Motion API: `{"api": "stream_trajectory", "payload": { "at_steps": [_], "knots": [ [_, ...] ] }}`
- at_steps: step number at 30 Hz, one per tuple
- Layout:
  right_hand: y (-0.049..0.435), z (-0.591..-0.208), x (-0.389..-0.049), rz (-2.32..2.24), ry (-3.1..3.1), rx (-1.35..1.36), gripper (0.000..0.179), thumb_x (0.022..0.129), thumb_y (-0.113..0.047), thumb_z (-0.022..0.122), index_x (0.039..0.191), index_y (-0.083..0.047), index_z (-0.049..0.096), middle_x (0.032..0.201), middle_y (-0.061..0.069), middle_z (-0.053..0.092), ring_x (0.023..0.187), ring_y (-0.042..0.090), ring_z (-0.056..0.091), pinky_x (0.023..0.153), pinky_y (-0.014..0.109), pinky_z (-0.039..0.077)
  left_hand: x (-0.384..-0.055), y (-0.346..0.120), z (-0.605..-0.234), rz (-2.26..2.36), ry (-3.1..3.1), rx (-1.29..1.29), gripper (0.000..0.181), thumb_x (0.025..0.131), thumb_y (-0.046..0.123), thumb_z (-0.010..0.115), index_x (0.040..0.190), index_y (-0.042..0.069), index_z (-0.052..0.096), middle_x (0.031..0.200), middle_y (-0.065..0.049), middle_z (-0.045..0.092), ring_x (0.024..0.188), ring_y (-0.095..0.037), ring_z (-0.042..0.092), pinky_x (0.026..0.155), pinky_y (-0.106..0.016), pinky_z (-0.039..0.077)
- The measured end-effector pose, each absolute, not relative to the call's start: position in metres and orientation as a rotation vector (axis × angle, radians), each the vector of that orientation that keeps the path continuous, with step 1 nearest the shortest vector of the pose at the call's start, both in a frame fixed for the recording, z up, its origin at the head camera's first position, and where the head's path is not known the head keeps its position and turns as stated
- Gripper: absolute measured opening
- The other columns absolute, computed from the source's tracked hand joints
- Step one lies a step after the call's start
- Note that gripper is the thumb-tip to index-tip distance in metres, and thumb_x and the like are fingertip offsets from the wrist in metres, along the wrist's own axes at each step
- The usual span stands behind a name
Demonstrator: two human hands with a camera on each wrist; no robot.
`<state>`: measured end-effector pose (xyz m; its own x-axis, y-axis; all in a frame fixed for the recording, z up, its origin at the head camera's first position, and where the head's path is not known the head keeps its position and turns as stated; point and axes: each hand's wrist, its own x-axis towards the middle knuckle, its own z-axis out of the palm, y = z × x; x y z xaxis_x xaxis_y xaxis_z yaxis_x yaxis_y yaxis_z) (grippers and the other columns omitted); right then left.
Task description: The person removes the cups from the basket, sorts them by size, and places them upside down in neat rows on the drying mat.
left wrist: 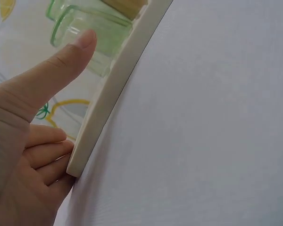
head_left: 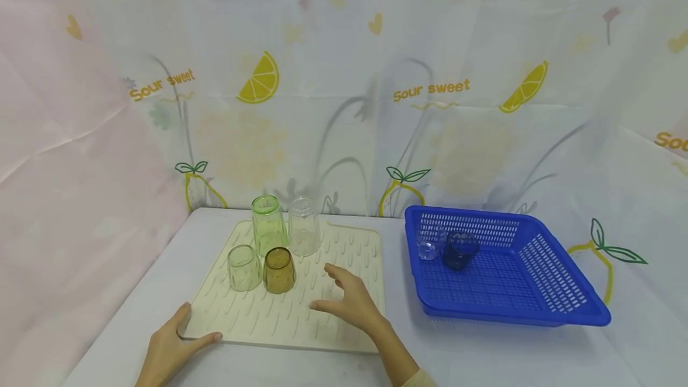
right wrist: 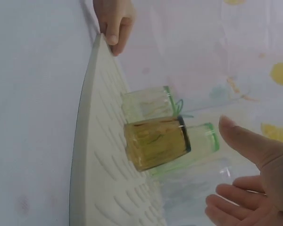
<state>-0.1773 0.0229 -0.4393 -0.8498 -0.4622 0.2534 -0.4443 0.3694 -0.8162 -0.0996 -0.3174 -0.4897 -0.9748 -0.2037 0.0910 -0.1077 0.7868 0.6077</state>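
Observation:
On a cream ridged drying mat (head_left: pixel 301 321) stand several glasses: a tall green glass (head_left: pixel 270 226), a tall clear glass (head_left: pixel 304 229), a short pale green glass (head_left: pixel 244 269) and a short amber glass (head_left: pixel 279 270). At the mat's near left corner is my left hand (head_left: pixel 169 342), its fingers touching the side edge and its thumb spread away in the left wrist view. My right hand (head_left: pixel 352 300) hovers over the mat to the right of the amber glass (right wrist: pixel 156 143). Its thumb and fingers are parted with nothing between them.
To the right of the mat sits a blue plastic basket (head_left: pixel 516 315). Inside, near its left side, are a small clear glass (head_left: pixel 427 249) and a dark glass (head_left: pixel 460 249). A lemon-print cloth (head_left: pixel 333 136) hangs behind the white table (head_left: pixel 424 345).

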Motion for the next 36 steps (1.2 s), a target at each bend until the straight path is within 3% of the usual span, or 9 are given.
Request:
{"api": "stream_trajectory", "payload": {
  "at_steps": [10,17,22,25,29,31,33,36],
  "knots": [
    [0.055,-0.434,-0.160,-1.688,2.636,-0.916,0.063,0.077,-0.024,0.078,0.126,0.007,0.053,0.126,0.022,0.057,0.114,0.033,0.058,0.096,0.039,0.050,-0.099,-0.315,-0.492,-0.923,-2.742,0.287,0.103,0.060,0.036,0.088,0.128,-0.023,0.038,0.126,-0.044,0.039,0.115,-0.060,0.039,0.093,-0.065,0.041],
    [0.096,-0.424,-0.156,-1.920,2.785,-0.911,0.051,0.072,-0.007,0.081,0.115,0.008,0.060,0.113,0.022,0.065,0.102,0.034,0.064,0.088,0.039,0.054,-0.095,-0.317,-0.499,-0.925,-2.723,0.272,0.104,0.055,0.031,0.090,0.128,-0.022,0.039,0.124,-0.044,0.041,0.113,-0.060,0.041,0.090,-0.065,0.042],
    [0.139,-0.412,-0.155,-1.942,2.923,-0.759,0.050,0.069,0.000,0.081,0.114,0.008,0.060,0.111,0.022,0.065,0.102,0.033,0.064,0.089,0.026,0.053,-0.093,-0.319,-0.501,-0.937,-2.729,0.262,0.104,0.056,0.031,0.090,0.130,-0.021,0.038,0.127,-0.044,0.039,0.114,-0.060,0.040,0.092,-0.064,0.041],
    [0.168,-0.408,-0.158,-1.894,2.984,-0.622,0.052,0.071,-0.002,0.080,0.118,0.009,0.058,0.115,0.022,0.064,0.107,0.013,0.062,0.090,0.014,0.048,-0.094,-0.321,-0.503,-0.933,-2.717,0.244,0.103,0.057,0.030,0.090,0.129,-0.020,0.038,0.127,-0.043,0.039,0.114,-0.060,0.040,0.092,-0.064,0.040],
    [0.204,-0.404,-0.162,-1.769,3.095,-0.476,0.054,0.075,-0.007,0.079,0.122,0.008,0.056,0.120,0.023,0.061,0.106,-0.016,0.048,0.091,0.004,0.041,-0.095,-0.322,-0.504,-0.929,-2.718,0.248,0.103,0.057,0.031,0.090,0.131,-0.020,0.037,0.129,-0.042,0.038,0.115,-0.059,0.040,0.093,-0.063,0.040],
    [0.219,-0.403,-0.164,-1.697,3.163,-0.437,0.053,0.076,-0.007,0.078,0.122,0.008,0.056,0.120,0.025,0.060,0.106,-0.018,0.045,0.091,0.001,0.038,-0.095,-0.322,-0.504,-0.937,-2.726,0.252,0.104,0.058,0.031,0.089,0.131,-0.020,0.037,0.129,-0.042,0.038,0.115,-0.059,0.039,0.093,-0.063,0.040],
    [0.232,-0.403,-0.167,-1.620,3.215,-0.393,0.053,0.077,-0.008,0.078,0.122,0.008,0.056,0.120,0.026,0.060,0.108,-0.012,0.050,0.090,-0.001,0.036,-0.096,-0.321,-0.503,-0.945,-2.732,0.254,0.104,0.059,0.032,0.089,0.132,-0.019,0.036,0.130,-0.042,0.038,0.116,-0.059,0.039,0.094,-0.063,0.039],
    [0.250,-0.402,-0.173,-1.482,3.240,-0.320,0.056,0.079,-0.013,0.077,0.125,0.009,0.053,0.124,0.028,0.057,0.116,0.017,0.057,0.092,0.002,0.039,-0.096,-0.320,-0.503,-0.966,-2.723,0.237,0.104,0.059,0.032,0.089,0.132,-0.020,0.036,0.130,-0.042,0.038,0.117,-0.059,0.038,0.094,-0.063,0.039]
  ]
}}
